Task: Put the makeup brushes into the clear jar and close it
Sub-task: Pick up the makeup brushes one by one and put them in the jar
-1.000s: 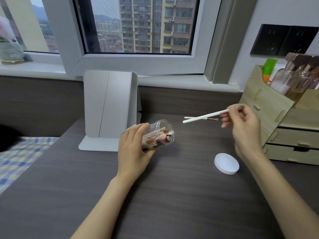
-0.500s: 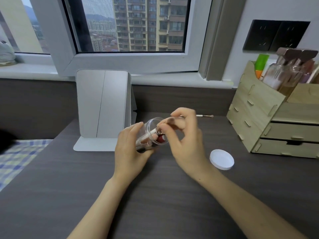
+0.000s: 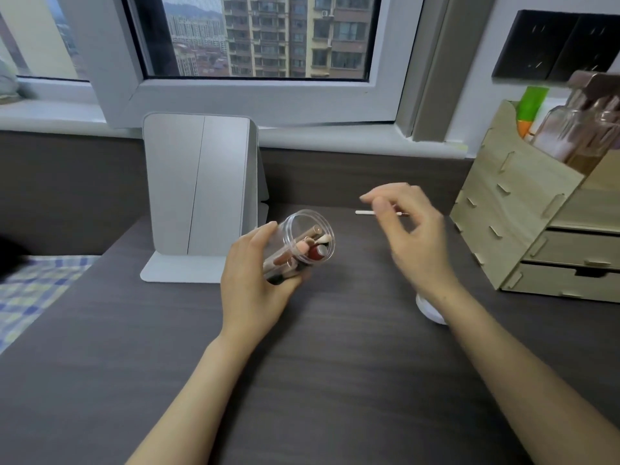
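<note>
One clear jar [image 3: 303, 245] in left grip [image 3: 255, 280], mouth tilted up-right, right grip [image 3: 407, 229] released above sideways-lying brush [image 3: 365, 213]

Light: we are seeing soft daylight coming through the window [image 3: 261, 35] | Shadows: faint ones are lying on the desk [image 3: 335, 380] | Blur: the right hand [image 3: 412, 236] is smearing | Edges: wide-angle bending is showing at the corners
</note>
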`<state>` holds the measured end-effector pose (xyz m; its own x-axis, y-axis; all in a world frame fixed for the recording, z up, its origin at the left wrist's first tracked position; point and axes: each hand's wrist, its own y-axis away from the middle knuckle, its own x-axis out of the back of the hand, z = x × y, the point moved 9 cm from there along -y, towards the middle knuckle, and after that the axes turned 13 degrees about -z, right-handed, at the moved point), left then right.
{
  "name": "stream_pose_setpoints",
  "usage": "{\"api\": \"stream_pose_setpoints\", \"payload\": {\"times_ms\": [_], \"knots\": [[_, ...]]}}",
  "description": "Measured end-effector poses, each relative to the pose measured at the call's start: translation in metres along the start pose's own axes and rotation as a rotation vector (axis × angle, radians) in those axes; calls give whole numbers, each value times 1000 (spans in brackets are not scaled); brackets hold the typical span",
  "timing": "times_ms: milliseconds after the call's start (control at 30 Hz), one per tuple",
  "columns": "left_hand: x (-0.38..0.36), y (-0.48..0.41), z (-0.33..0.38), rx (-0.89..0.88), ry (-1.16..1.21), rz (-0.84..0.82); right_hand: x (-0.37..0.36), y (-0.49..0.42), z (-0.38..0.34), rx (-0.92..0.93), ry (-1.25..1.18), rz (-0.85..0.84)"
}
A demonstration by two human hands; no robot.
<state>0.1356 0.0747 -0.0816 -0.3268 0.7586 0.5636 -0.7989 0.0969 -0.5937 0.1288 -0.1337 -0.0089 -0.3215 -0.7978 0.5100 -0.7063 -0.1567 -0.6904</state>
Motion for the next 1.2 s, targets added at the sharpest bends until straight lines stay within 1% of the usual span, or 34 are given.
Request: {"api": "stream_pose_setpoints", "payload": {"times_ms": [33,67,100,167,233,300,433,533,600,633,700,767,800,867,967,1033,1100,1133,1200], "knots": [[0,0,-1,6,0,4,9,-4,27,-87,51,47],[0,0,-2,13,0,8,13,-8,60,-193,157,49],[0,0,-4,22,-2,11,11,-13,96,-311,294,-11],[0,-2,-5,34,-3,15,-1,-15,167,-533,534,-236],[-1,-3,-5,25,-7,19,-12,-12,213,-632,680,-425],[-3,-4,-4,-2,-31,17,-19,-14,233,-634,802,-509],[-6,-4,-3,-38,-81,-3,-22,-28,243,-567,1047,-533],[-9,-5,-1,-42,-95,-7,-28,-33,240,-445,1164,-586],[-10,-6,0,-60,-88,0,-34,-29,230,-352,1176,-605],[-10,-5,1,-69,-85,6,-35,-26,225,-333,1162,-603],[-9,-4,2,-77,-83,15,-28,-21,212,-384,1052,-538],[-8,-4,1,-72,-79,18,-7,-17,190,-471,761,-369],[-8,-4,1,-69,-75,19,4,-16,175,-484,586,-284],[-7,-4,1,-63,-69,17,24,-13,136,-456,281,-164],[-6,-3,1,-48,-68,22,51,-7,70,-405,-143,-38],[-6,-3,2,-48,-65,22,64,-3,31,-343,-350,32],[-5,-3,2,-46,-64,25,67,-2,-2,-274,-401,40],[-5,-2,3,-48,-63,25,63,-3,-15,-243,-373,20],[-4,-2,5,-52,-57,25,48,-7,-37,-184,-233,-33]]}}
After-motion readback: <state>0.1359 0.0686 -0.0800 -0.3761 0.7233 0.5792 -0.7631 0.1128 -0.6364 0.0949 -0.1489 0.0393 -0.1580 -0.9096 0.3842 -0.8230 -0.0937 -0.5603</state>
